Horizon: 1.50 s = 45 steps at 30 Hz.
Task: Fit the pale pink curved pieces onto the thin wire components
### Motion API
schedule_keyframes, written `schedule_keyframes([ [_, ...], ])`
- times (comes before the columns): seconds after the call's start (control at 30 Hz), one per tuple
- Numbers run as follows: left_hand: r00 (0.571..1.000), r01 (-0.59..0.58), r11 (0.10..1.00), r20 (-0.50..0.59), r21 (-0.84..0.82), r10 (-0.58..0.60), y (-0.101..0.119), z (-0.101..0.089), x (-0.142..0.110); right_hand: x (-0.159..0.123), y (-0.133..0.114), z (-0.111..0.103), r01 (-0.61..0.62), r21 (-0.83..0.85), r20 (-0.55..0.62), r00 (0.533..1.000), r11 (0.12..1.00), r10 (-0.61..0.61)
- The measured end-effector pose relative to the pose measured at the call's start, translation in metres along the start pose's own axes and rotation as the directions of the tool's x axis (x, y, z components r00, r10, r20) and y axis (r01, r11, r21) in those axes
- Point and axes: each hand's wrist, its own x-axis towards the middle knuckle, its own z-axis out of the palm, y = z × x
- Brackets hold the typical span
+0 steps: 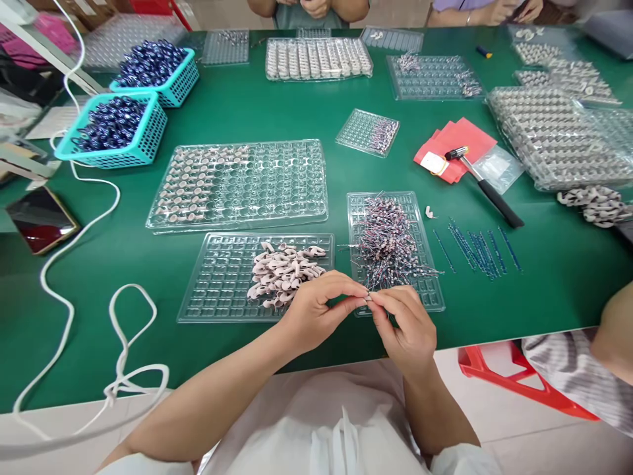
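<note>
My left hand (316,309) and my right hand (408,324) meet fingertip to fingertip over the front edge of a clear tray (430,290). Both pinch one small pale part (368,298), mostly covered by the fingers; it looks like one of the thin-wired pieces. A tangled heap of these wired pieces (388,234) lies in that tray, just beyond my fingers. Left of it, beside my left hand, beige curved shells (281,274) are piled on another clear gridded tray (217,277). A single shell (429,212) rests on the green table to the right.
Behind the shells sits a partly filled blister tray (271,185). Two turquoise baskets (143,148) hold shiny dark-blue pieces. A hammer (487,188) lies across red pouches (455,148), near blue strips (477,251). A white cable (54,290) loops at left. Other people sit opposite and at right.
</note>
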Motion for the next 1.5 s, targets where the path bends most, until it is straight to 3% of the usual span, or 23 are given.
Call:
schedule_keyframes([
  [0.13,0.991,0.132,0.991,0.027,-0.031,-0.131,0.003,-0.004,0.002,0.002,0.002,-0.014,-0.055,-0.016,0.060,0.997,0.998,0.055],
  [0.27,0.976,0.215,0.974,0.003,0.065,-0.216,0.013,-0.021,0.005,0.000,0.014,-0.042,-0.104,-0.111,0.040,0.993,0.988,0.109],
  [0.37,0.977,0.210,0.951,-0.017,0.226,-0.211,0.022,-0.044,0.002,-0.004,0.024,-0.058,-0.061,-0.194,0.223,0.969,0.979,0.104],
  [0.57,0.961,0.238,0.743,-0.039,0.626,-0.274,0.014,-0.099,-0.013,-0.006,0.031,-0.062,0.065,-0.274,0.495,0.865,0.960,0.083],
  [0.67,0.951,0.287,0.639,-0.133,0.714,-0.278,0.011,-0.121,-0.013,-0.003,0.037,-0.059,0.139,-0.266,0.572,0.820,0.954,0.041],
  [0.77,0.910,0.411,0.578,-0.277,0.705,-0.309,0.009,-0.143,0.000,-0.001,0.050,-0.056,0.217,-0.227,0.554,0.830,0.949,-0.057],
  [0.87,0.824,0.566,0.497,-0.440,0.658,-0.357,0.000,-0.167,0.021,0.000,0.063,-0.056,0.309,-0.192,0.541,0.825,0.932,-0.162],
  [1.0,0.763,0.646,0.443,-0.536,0.621,-0.362,-0.019,-0.190,0.044,-0.001,0.070,-0.058,0.351,-0.198,0.576,0.797,0.915,-0.181],
  [1.1,0.780,0.625,0.473,-0.523,0.621,-0.344,-0.026,-0.186,0.054,-0.005,0.067,-0.056,0.296,-0.236,0.576,0.810,0.925,-0.112],
  [1.23,0.835,0.547,0.556,-0.455,0.625,-0.310,-0.022,-0.159,0.060,-0.004,0.054,-0.053,0.262,-0.274,0.574,0.816,0.925,-0.061],
  [1.5,0.903,0.397,0.674,-0.398,0.623,-0.164,-0.004,-0.117,0.052,0.021,0.032,-0.054,0.217,-0.209,0.743,0.669,0.954,0.011],
])
